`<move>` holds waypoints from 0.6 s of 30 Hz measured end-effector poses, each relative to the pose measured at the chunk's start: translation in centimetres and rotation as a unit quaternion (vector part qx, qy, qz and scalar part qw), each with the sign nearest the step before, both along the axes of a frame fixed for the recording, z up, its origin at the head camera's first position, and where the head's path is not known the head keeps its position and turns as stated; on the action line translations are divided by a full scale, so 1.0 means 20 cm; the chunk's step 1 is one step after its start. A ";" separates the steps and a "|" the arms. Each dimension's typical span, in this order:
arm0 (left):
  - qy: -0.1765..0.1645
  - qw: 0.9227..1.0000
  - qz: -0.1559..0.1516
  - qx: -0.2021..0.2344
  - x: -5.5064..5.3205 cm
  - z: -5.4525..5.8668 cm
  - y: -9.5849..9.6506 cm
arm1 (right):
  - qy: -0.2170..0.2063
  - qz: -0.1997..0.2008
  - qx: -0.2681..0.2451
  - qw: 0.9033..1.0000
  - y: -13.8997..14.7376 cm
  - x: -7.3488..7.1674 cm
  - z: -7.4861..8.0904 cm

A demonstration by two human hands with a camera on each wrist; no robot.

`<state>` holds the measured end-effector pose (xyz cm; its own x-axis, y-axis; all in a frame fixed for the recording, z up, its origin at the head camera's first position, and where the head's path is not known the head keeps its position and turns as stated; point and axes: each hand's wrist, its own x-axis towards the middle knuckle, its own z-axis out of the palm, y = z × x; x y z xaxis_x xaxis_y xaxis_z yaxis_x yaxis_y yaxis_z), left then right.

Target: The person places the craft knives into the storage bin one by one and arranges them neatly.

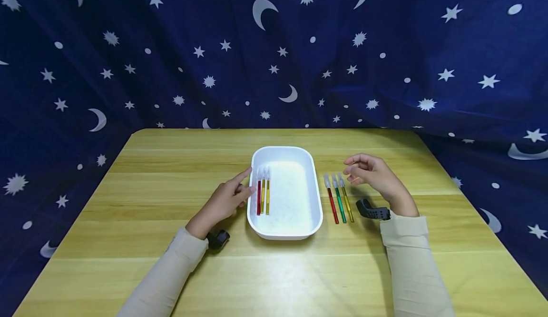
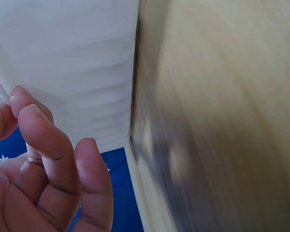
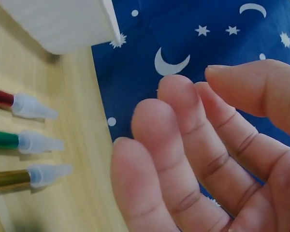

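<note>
A white plastic tray (image 1: 286, 235) stands on the table. Inside it, along the left wall, lie a red craft knife (image 1: 259, 198) and two gold craft knives (image 1: 263, 196), all with clear caps. My left hand (image 1: 224, 200) holds the tray's left rim, the thumb over the edge and other fingers against the outer wall. To the right of the tray a red craft knife (image 1: 332, 205), a green craft knife (image 1: 340, 205) and a gold craft knife (image 1: 347, 204) lie side by side, capped. My right hand (image 1: 373, 176) hovers beside their caps, fingers loosely bent, with nothing in it.
The wooden table (image 1: 171, 183) reaches back to a dark blue curtain (image 1: 239, 55) with moons and stars. A black wrist camera mount (image 1: 373, 211) sits under the right wrist, and another black mount (image 1: 218, 239) under the left.
</note>
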<state>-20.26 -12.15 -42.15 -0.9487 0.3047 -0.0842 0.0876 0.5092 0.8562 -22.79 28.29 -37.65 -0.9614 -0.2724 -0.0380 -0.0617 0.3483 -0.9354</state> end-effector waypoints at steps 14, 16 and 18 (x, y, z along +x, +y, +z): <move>-0.002 1.000 -0.001 0.004 0.00 0.00 0.00 | -0.053 -0.003 -0.014 0.998 0.07 -0.02 -0.11; -0.001 1.000 -0.001 0.004 0.00 -0.01 0.00 | -0.061 -0.002 -0.012 0.998 0.08 -0.02 -0.12; 0.001 1.000 -0.001 0.004 0.00 -0.01 0.00 | -0.069 0.002 -0.006 0.998 0.09 -0.03 -0.13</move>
<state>-20.24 -12.18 -42.38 -0.9484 0.3072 -0.0792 0.0907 0.5020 0.8601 -23.29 30.01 -40.26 -0.9462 -0.2770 -0.1670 0.0668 0.3378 -0.9389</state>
